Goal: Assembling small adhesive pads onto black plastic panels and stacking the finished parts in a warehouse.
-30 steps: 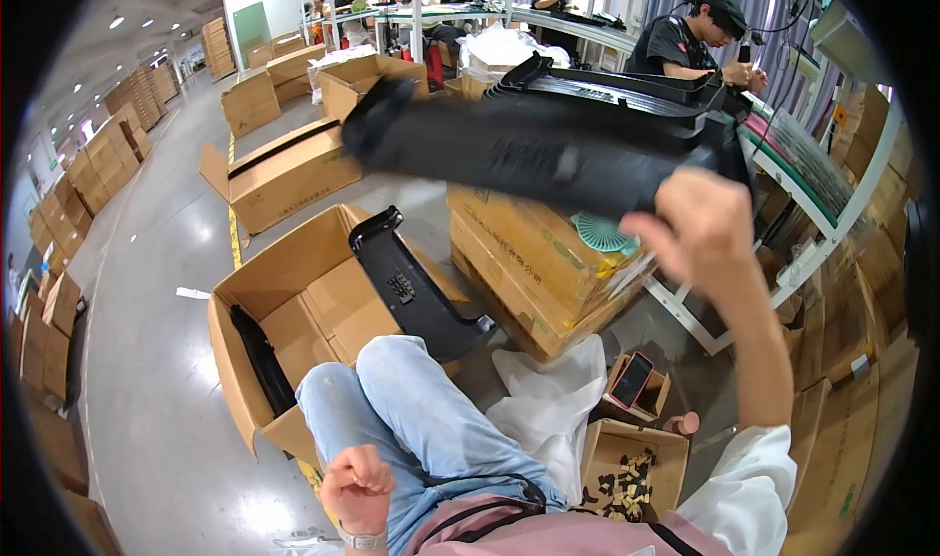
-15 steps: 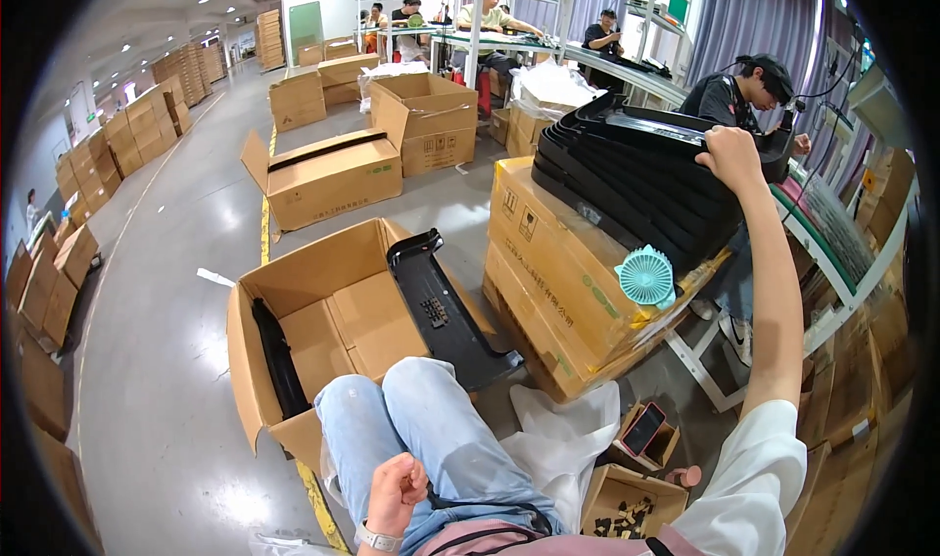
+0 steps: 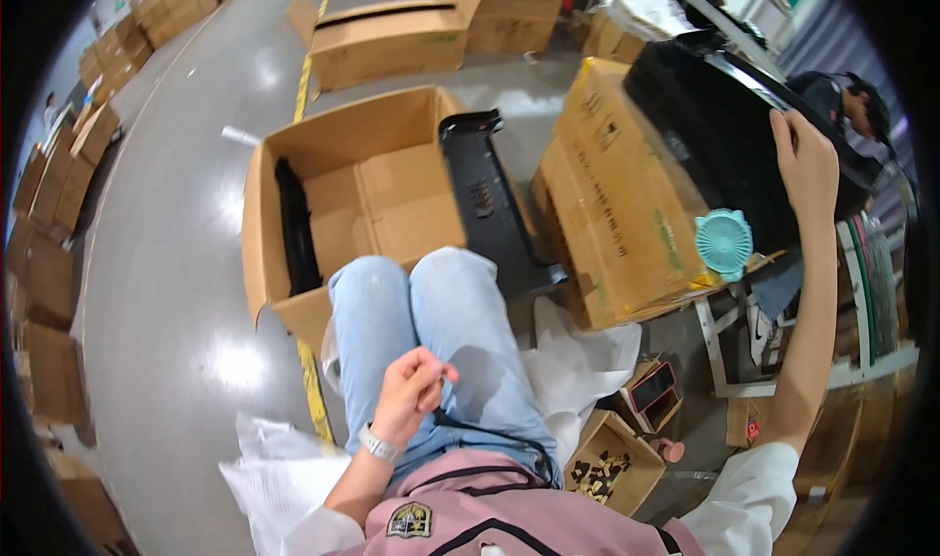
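Observation:
My right hand [image 3: 811, 160] reaches out to the upper right, its fingers closed at the rim of the top black plastic panel [image 3: 729, 96]. That panel lies on a stack of similar dark panels, which rests on a large taped carton [image 3: 612, 199]. Over my lap, my left hand [image 3: 416, 385] is curled closed; anything small inside its fingers is hidden. Another black panel [image 3: 494, 199] leans across the right side of an open carton [image 3: 392, 199] in front of my knees. A small cluster of dark pieces [image 3: 481, 199] lies on it.
A turquoise fan [image 3: 725, 245] is at the stacked carton's near corner. Low on the right are a small box [image 3: 632, 458] of black and yellowish bits and a phone [image 3: 652, 388]. White plastic wrap [image 3: 578, 360] lies beside my leg. A co-worker [image 3: 847, 106] is beyond the stack.
The view has tipped downward, so the cartons appear higher. My right hand stays at the panel stack's edge, its fingers now pinching at the rim. My left hand remains curled over my lap.

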Action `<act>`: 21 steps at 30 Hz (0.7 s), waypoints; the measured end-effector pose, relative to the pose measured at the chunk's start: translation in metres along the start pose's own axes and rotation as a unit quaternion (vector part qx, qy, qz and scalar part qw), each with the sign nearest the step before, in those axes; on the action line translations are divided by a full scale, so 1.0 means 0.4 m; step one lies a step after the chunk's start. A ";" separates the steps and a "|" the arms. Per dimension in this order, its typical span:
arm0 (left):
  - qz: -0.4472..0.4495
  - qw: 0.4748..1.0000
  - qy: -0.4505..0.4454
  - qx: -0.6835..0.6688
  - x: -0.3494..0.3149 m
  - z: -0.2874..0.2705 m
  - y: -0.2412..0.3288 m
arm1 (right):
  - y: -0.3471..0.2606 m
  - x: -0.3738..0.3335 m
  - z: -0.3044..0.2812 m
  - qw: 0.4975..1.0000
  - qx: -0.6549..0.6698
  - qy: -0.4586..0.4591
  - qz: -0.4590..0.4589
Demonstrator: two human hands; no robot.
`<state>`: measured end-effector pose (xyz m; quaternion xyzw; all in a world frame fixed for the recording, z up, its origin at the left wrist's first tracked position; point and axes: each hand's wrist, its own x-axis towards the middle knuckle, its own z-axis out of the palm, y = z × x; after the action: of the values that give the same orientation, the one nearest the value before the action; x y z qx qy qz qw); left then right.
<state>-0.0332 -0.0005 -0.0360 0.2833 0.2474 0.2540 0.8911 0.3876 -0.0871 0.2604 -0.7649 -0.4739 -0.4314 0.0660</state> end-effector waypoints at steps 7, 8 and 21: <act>0.026 0.998 0.056 0.007 0.042 -0.021 0.062 | -0.405 -0.250 0.093 0.821 0.514 -0.246 0.018; 0.017 0.998 0.053 0.005 0.052 -0.036 0.076 | -0.444 -0.285 0.127 0.745 0.561 -0.340 0.119; 0.111 0.654 0.456 0.593 0.451 -0.696 0.394 | -0.735 -0.481 0.288 0.353 0.691 -0.495 0.392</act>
<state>-0.1100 0.3239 -0.1899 0.6256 0.6876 0.2475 0.2733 0.1923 0.0025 -0.0406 -0.6236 -0.1985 0.5792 0.4861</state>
